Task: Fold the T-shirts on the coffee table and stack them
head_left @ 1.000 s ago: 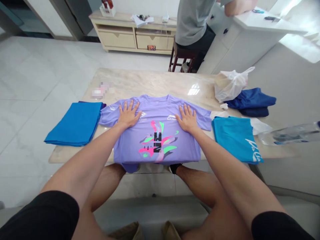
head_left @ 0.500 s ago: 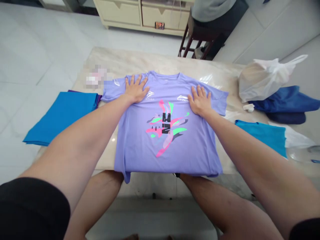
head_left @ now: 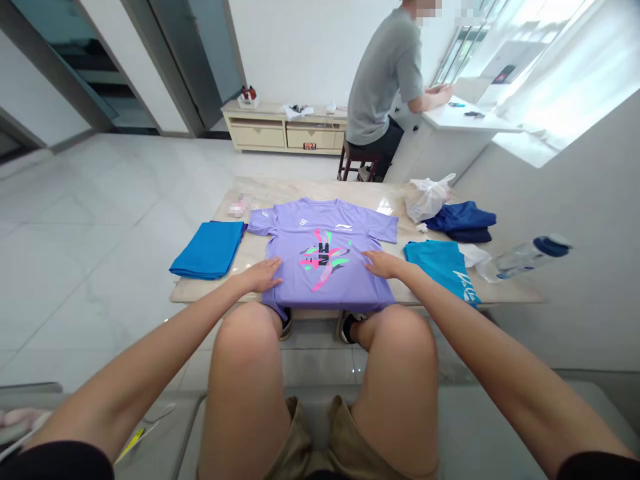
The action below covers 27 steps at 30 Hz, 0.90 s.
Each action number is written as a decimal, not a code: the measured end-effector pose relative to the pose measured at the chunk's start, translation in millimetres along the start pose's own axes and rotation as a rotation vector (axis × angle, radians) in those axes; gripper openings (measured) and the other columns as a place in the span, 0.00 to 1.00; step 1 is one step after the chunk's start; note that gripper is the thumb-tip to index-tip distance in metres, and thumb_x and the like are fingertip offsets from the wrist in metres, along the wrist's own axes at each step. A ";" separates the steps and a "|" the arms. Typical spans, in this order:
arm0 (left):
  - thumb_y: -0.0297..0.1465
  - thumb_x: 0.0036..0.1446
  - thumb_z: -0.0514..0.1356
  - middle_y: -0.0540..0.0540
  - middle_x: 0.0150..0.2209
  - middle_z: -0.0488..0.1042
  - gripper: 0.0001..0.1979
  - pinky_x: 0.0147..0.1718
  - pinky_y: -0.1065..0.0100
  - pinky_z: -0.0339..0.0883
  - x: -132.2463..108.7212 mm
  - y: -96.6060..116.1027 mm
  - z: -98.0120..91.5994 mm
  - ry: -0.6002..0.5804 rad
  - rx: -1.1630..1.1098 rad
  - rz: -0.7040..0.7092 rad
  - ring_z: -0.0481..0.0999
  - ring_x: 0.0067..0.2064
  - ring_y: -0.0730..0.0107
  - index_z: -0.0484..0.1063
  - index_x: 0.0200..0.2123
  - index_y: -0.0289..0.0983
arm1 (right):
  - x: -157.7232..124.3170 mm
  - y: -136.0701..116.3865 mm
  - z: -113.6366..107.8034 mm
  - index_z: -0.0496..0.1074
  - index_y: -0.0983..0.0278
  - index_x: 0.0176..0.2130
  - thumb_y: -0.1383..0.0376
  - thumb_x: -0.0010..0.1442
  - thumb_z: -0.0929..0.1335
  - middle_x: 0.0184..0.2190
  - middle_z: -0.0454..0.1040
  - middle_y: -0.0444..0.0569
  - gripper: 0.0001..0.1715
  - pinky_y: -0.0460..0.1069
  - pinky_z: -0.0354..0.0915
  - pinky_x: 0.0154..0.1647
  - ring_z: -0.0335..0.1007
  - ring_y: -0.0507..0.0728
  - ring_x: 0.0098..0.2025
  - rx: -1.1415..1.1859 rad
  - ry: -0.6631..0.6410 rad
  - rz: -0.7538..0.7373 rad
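Far off, the seated person (head_left: 380, 80) has their head cut off by the top edge, and what shows of it is blurred, and a patch (head_left: 241, 205) on the far left of the marble table (head_left: 350, 190) is blurred past telling. The small objects (head_left: 249, 95) on the low cabinet (head_left: 265, 137) and the dark items (head_left: 473, 115) on the white desk (head_left: 465, 120) are too small to make out. At the near left, a pink cloth (head_left: 20, 423) runs off the picture's edge, a yellow item (head_left: 131, 445) is too small to name, and the near hem of the lilac T-shirt (head_left: 325, 307) drops from view behind my left knee (head_left: 245, 347).
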State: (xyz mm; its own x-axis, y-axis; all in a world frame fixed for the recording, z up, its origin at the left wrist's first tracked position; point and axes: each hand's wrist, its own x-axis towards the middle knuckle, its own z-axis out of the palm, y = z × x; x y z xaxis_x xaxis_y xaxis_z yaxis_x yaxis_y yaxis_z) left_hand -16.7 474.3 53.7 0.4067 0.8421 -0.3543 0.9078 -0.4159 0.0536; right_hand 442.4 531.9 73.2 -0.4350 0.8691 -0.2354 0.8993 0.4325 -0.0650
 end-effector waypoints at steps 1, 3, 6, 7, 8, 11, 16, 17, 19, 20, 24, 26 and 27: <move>0.45 0.75 0.53 0.30 0.82 0.52 0.40 0.77 0.47 0.55 -13.0 4.0 10.9 0.010 -0.012 -0.036 0.55 0.83 0.45 0.55 0.81 0.30 | -12.5 0.7 7.2 0.68 0.67 0.76 0.58 0.77 0.63 0.73 0.72 0.63 0.35 0.59 0.63 0.76 0.70 0.68 0.74 0.004 -0.011 0.019; 0.45 0.77 0.47 0.33 0.84 0.47 0.39 0.78 0.41 0.52 -28.6 11.1 29.5 0.056 -0.039 -0.118 0.49 0.84 0.46 0.51 0.83 0.32 | -33.5 -1.9 22.8 0.67 0.69 0.77 0.58 0.77 0.62 0.76 0.68 0.65 0.36 0.61 0.61 0.78 0.65 0.69 0.78 -0.002 -0.046 0.051; 0.42 0.79 0.41 0.36 0.84 0.46 0.37 0.80 0.38 0.46 -30.5 18.4 47.4 0.172 -0.070 -0.190 0.46 0.85 0.50 0.49 0.84 0.34 | -51.3 -13.0 47.6 0.60 0.71 0.80 0.58 0.78 0.59 0.82 0.55 0.64 0.39 0.63 0.55 0.81 0.51 0.69 0.84 0.016 -0.015 0.148; 0.41 0.79 0.40 0.37 0.84 0.47 0.36 0.80 0.38 0.45 -27.3 19.5 50.8 0.215 -0.074 -0.204 0.46 0.85 0.51 0.49 0.84 0.34 | -53.2 -17.5 55.5 0.57 0.71 0.81 0.58 0.79 0.58 0.83 0.51 0.63 0.40 0.64 0.53 0.82 0.47 0.69 0.85 0.031 0.014 0.196; 0.40 0.79 0.39 0.37 0.84 0.47 0.36 0.80 0.37 0.44 -23.0 19.9 53.0 0.254 -0.078 -0.218 0.47 0.85 0.51 0.50 0.84 0.35 | -53.1 -22.0 62.6 0.55 0.70 0.82 0.58 0.80 0.56 0.84 0.47 0.61 0.40 0.65 0.51 0.83 0.44 0.69 0.86 0.049 0.047 0.244; 0.38 0.78 0.40 0.35 0.84 0.50 0.36 0.79 0.34 0.46 -5.1 16.4 53.2 0.331 -0.088 -0.254 0.49 0.84 0.47 0.52 0.83 0.34 | -42.2 -33.7 77.2 0.53 0.69 0.83 0.58 0.80 0.54 0.85 0.45 0.60 0.40 0.67 0.46 0.84 0.41 0.69 0.86 0.090 0.129 0.341; 0.37 0.77 0.41 0.29 0.82 0.55 0.36 0.80 0.41 0.48 45.0 -1.8 35.0 0.391 -0.076 -0.260 0.53 0.83 0.47 0.55 0.81 0.26 | 8.0 -39.0 77.2 0.53 0.73 0.82 0.61 0.78 0.53 0.85 0.45 0.64 0.40 0.71 0.42 0.84 0.39 0.69 0.86 0.127 0.253 0.440; 0.37 0.77 0.41 0.28 0.82 0.55 0.37 0.80 0.42 0.48 58.5 -6.7 29.6 0.402 -0.076 -0.263 0.54 0.83 0.46 0.55 0.81 0.24 | 21.6 -37.0 74.8 0.53 0.72 0.82 0.61 0.78 0.53 0.85 0.45 0.64 0.41 0.72 0.41 0.84 0.38 0.69 0.86 0.135 0.272 0.451; 0.36 0.76 0.41 0.26 0.81 0.56 0.37 0.80 0.41 0.49 87.9 -17.3 18.5 0.417 -0.081 -0.276 0.56 0.82 0.45 0.55 0.80 0.22 | 50.7 -29.5 69.4 0.53 0.72 0.82 0.60 0.78 0.53 0.85 0.45 0.64 0.41 0.74 0.41 0.83 0.37 0.69 0.86 0.152 0.295 0.464; 0.36 0.76 0.41 0.26 0.81 0.56 0.37 0.80 0.41 0.49 103.4 -23.1 13.0 0.420 -0.083 -0.279 0.56 0.82 0.44 0.55 0.80 0.22 | 65.7 -24.2 66.8 0.54 0.71 0.82 0.60 0.78 0.53 0.85 0.45 0.64 0.41 0.75 0.41 0.83 0.38 0.69 0.86 0.157 0.304 0.464; 0.37 0.77 0.39 0.29 0.83 0.53 0.37 0.81 0.42 0.45 166.4 -50.7 -8.6 0.405 -0.088 -0.288 0.53 0.83 0.46 0.52 0.81 0.23 | 126.9 7.2 59.2 0.56 0.70 0.82 0.58 0.78 0.53 0.84 0.48 0.65 0.41 0.77 0.42 0.82 0.40 0.71 0.86 0.144 0.344 0.460; 0.37 0.77 0.39 0.30 0.83 0.52 0.37 0.82 0.44 0.43 196.8 -66.7 -21.0 0.401 -0.099 -0.301 0.51 0.84 0.48 0.51 0.82 0.23 | 158.4 28.0 54.8 0.56 0.70 0.82 0.56 0.79 0.53 0.84 0.49 0.65 0.41 0.79 0.44 0.81 0.42 0.73 0.85 0.123 0.367 0.456; 0.38 0.78 0.39 0.31 0.83 0.51 0.37 0.82 0.44 0.42 211.3 -74.7 -28.0 0.409 -0.107 -0.295 0.50 0.84 0.49 0.50 0.82 0.24 | 174.1 39.2 51.8 0.56 0.69 0.82 0.56 0.79 0.53 0.84 0.49 0.65 0.42 0.80 0.45 0.80 0.43 0.74 0.85 0.112 0.382 0.452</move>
State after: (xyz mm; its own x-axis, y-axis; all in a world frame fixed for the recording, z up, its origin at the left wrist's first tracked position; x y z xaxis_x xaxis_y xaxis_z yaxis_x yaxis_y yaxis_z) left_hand 4.3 692.9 1.0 0.1193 0.9926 0.0240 0.9865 -0.1212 0.1097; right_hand 404.3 687.7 -20.6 0.0246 0.9947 0.1003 0.9891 -0.0096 -0.1466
